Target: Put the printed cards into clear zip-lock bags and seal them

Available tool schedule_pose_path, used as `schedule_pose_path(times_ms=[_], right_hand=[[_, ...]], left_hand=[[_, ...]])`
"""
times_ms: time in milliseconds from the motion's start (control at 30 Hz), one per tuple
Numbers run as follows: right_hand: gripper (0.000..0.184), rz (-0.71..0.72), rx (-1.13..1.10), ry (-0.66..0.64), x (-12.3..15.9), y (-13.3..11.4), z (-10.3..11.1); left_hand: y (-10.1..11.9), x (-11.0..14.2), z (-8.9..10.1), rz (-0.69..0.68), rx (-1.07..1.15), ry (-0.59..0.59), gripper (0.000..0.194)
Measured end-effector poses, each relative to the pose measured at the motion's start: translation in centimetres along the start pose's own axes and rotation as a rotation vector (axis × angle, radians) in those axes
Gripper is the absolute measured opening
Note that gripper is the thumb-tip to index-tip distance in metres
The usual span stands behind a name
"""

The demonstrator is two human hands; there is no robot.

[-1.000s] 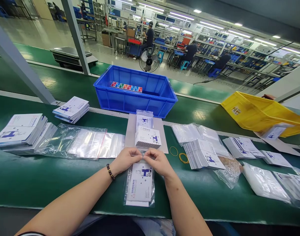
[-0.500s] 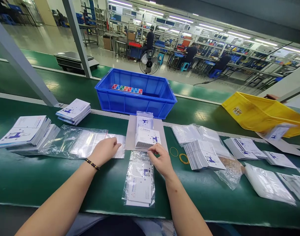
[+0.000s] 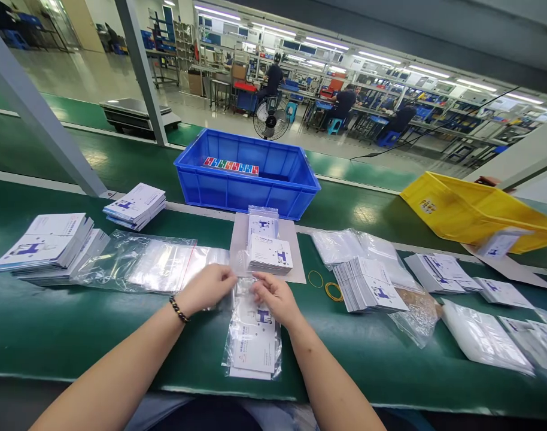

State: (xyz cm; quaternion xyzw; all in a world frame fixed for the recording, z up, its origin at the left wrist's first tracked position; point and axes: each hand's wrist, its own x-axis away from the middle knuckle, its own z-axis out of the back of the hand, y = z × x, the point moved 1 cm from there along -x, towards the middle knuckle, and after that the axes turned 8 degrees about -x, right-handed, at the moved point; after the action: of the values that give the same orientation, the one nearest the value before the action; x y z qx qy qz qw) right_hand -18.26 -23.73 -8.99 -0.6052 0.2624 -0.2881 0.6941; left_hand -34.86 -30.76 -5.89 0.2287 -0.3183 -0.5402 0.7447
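My left hand [image 3: 210,288] is closed, pinching the edge of a clear plastic bag [image 3: 241,263] that it lifts beside the bag pile. My right hand [image 3: 277,300] faces it from the right, thumb and forefinger apart near the bag; any contact there is hard to make out. Below my hands lies a filled clear bag [image 3: 253,347] with white-and-purple booklets inside. Just beyond them a small stack of booklets [image 3: 271,251] and a bagged booklet [image 3: 263,221] rest on a grey card [image 3: 295,245]. The pile of clear bags [image 3: 161,263] lies left of my left hand.
A blue bin [image 3: 251,188] stands behind the card, and a yellow bin [image 3: 475,206] tilts at right. Booklet stacks [image 3: 44,239] lie left; more booklets [image 3: 367,284], rubber bands [image 3: 333,291] and clear bags [image 3: 484,335] lie right. A metal post [image 3: 141,72] rises at left.
My left hand has moved right from the bag pile, bringing a clear bag with it. My right hand has shifted left, away from the booklet stack, and its fingers have spread.
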Motion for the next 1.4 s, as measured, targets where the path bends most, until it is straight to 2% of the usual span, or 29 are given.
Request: schedule_pose_path(times_ms=[67,167,233,333,433,567,700,867,1033,1400], right_hand=[[0.028,0.029,0.071,0.049,0.1,0.4,-0.2],[0.025,0.231,0.337,0.152,0.3,0.4,-0.1],[0.028,0.345,0.471,0.153,0.4,0.2,0.0],[0.031,0.419,0.515,0.112,0.4,-0.2,-0.1],[0.026,0.395,0.437,0.101,0.4,-0.6,-0.3],[0.014,0.284,0.357,0.127,0.3,-0.9,-0.2],[0.026,0.259,0.382,0.15,0.3,-0.8,-0.2],[0.027,0.253,0.531,0.24,0.3,-0.5,-0.9],[0.028,0.309,0.677,0.283,0.4,-0.3,-1.5],[0.03,0.478,0.781,0.393,0.4,-0.6,-1.8]], left_hand=[[1.1,0.1,-1.1,-0.049,0.001,0.005,0.033],[2.0,-0.2,-2.3,-0.082,0.079,0.016,0.04],[2.2,-0.6,-2.9,-0.078,0.21,0.021,0.039],[2.0,-1.1,-3.7,-0.033,0.416,0.031,0.033],[1.7,-1.3,-4.3,-0.029,0.515,0.04,0.03],[1.6,-1.3,-4.7,-0.047,0.51,0.057,0.032],[1.7,-1.0,-4.7,-0.124,0.36,0.078,0.032],[1.7,-0.9,-4.5,-0.166,0.168,0.089,0.029],[1.4,-1.2,-4.5,-0.135,0.181,0.019,0.027],[1.6,-1.2,-4.3,-0.126,0.278,0.006,0.025]])
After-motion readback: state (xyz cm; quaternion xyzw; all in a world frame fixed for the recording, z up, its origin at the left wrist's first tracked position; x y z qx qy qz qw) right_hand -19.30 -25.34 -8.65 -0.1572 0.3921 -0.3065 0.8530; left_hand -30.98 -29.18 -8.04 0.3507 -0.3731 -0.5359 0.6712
